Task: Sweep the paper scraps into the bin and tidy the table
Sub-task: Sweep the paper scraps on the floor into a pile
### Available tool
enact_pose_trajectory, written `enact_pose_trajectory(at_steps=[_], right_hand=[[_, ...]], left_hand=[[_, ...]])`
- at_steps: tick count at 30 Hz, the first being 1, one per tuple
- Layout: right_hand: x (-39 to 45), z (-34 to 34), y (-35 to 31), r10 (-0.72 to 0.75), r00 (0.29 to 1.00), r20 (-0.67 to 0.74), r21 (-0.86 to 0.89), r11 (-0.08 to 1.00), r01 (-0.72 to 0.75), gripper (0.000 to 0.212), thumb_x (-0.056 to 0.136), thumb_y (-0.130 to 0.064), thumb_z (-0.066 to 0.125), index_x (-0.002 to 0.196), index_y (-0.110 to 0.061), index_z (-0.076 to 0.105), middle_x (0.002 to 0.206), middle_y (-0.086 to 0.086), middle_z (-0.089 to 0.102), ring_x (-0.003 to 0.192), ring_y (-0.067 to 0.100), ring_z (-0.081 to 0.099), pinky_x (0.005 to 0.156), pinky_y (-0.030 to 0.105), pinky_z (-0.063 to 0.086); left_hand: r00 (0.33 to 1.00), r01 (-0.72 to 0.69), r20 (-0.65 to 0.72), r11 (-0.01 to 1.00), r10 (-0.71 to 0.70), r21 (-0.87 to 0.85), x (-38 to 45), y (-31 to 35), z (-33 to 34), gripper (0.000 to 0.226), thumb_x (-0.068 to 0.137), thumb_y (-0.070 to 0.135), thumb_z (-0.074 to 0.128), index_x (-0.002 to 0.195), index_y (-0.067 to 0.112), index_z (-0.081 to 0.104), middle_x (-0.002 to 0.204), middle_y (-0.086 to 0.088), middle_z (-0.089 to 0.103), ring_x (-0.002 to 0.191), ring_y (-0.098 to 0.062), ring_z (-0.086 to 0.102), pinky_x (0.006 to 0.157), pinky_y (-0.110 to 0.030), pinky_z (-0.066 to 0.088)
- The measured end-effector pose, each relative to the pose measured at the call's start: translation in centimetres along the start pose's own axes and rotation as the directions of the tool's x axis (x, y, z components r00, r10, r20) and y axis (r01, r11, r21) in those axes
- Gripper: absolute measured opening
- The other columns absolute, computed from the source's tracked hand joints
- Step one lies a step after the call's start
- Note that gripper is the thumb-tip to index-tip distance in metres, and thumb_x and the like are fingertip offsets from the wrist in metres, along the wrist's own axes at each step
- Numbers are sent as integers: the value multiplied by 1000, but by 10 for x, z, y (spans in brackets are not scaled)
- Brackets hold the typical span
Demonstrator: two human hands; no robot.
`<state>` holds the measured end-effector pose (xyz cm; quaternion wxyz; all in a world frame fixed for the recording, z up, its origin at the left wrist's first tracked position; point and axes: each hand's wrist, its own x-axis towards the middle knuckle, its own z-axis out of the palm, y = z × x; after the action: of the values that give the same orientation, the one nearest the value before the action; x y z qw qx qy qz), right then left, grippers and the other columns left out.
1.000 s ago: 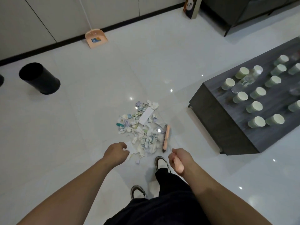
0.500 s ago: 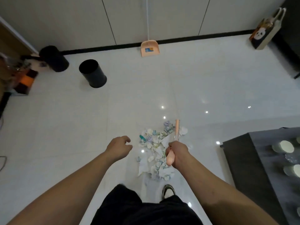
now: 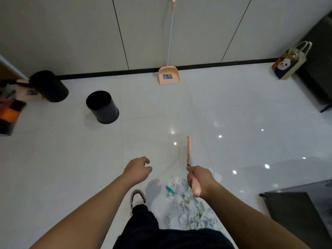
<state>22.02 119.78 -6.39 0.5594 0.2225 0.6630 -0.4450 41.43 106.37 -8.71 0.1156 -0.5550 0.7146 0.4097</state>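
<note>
A heap of torn paper scraps (image 3: 186, 207) lies on the white floor just in front of my feet. My right hand (image 3: 201, 182) grips the peach handle of a broom (image 3: 188, 151), whose head points away from me beyond the heap. My left hand (image 3: 138, 168) hovers to the left of the heap with loosely curled fingers and holds nothing. A black bin (image 3: 101, 106) stands upright on the floor at the far left. A peach long-handled dustpan (image 3: 168, 75) leans against the far wall.
A second black bin (image 3: 49, 86) lies tipped near the left wall beside some clutter (image 3: 9, 112). A panda-print paper bag (image 3: 285, 65) stands at the far right. The dark table's corner (image 3: 296, 205) juts in at the lower right. My shoe (image 3: 137, 197) is beside the heap.
My view has swung left and up, away from the table toward the wall. The heap now lies closer to my feet, and the broom head has moved beyond it.
</note>
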Motion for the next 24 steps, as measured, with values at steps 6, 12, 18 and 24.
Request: enact_pose_trajectory(at_steps=[6,12,18,24], right_hand=[[6,98,-73,-77,997,-30,67,995,79,12,91,-2,61,92,-7,51,59,5,42,43,12,39,37,19,36],[57,159,-174,-66,997,-36,169,983,72,12,90,2,63,100,-1,57,70,6,48,48,10,44,38,17,41],[161,237,-312,-36,999,23,241,970,29,12,94,4,53,86,-4,50,73,10,46,47,12,41,34,14,40],[201,264,-443,44,996,82,321,945,-68,5,97,2,51,96,-3,50,74,8,43,41,10,42,32,13,39]], left_hand=[[997,-32,-62,994,38,108,94,-4,-119,40,91,34,56,129,24,56,129,-3,58,109,-21,58,84,-27,46],[996,-58,-59,995,63,85,200,34,-181,38,89,34,59,126,25,57,129,-2,58,111,-22,57,87,-28,46],[993,-30,-111,992,43,120,336,88,-249,38,90,35,59,127,25,58,128,-1,59,111,-20,57,91,-30,47],[998,53,-54,974,-42,219,433,167,-328,40,90,33,60,128,20,58,127,-6,61,113,-24,57,94,-33,48]])
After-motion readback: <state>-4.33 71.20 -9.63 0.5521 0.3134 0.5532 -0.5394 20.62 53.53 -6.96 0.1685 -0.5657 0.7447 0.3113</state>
